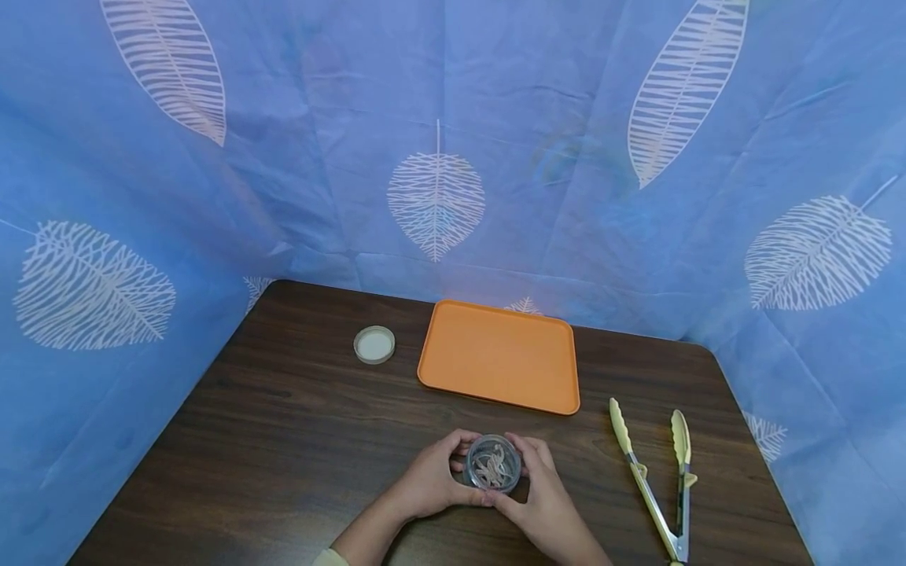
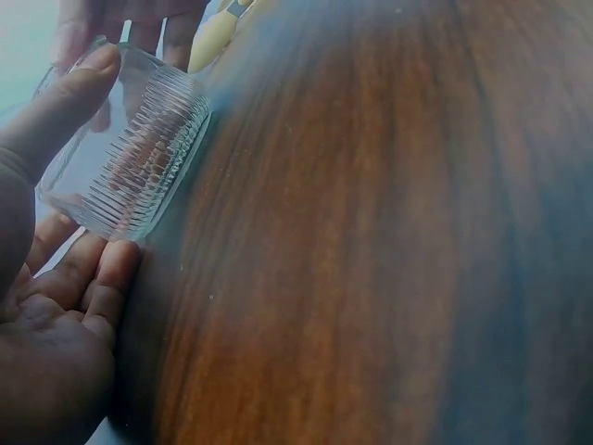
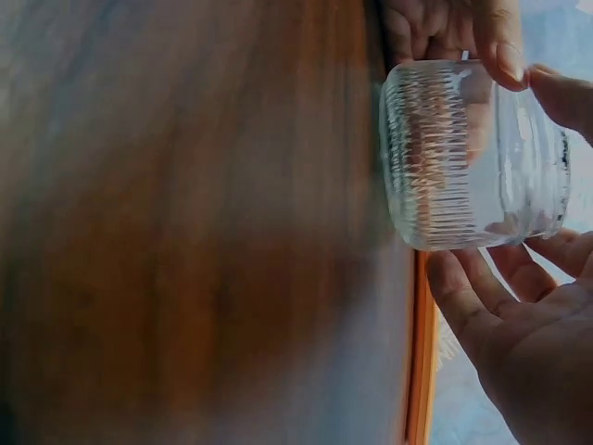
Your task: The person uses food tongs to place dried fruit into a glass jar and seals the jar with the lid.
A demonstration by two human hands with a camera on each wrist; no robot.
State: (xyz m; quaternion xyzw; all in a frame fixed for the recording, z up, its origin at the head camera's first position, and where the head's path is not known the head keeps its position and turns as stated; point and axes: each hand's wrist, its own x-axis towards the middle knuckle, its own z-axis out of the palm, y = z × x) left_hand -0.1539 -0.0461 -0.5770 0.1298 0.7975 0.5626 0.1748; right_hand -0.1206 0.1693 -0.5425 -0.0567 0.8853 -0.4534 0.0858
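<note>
A small clear glass jar with vertical ribs round its lower part stands between both hands near the table's front, its round mouth uncovered. Pale, thin curled pieces show inside it from above; their kind is unclear. My left hand grips the jar's left side, thumb at the front and fingers behind. From the right, my right hand holds it the same way, and the two thumbs meet at the near side. In the right wrist view the jar appears with fingers on both sides; the left wrist view shows its ribbed wall.
A round lid with a white inside lies at the back left of the dark wooden table. Behind the jar sits an orange tray. Spread tongs with pale yellow tips lie at right. Blue leaf-patterned cloth surrounds the table.
</note>
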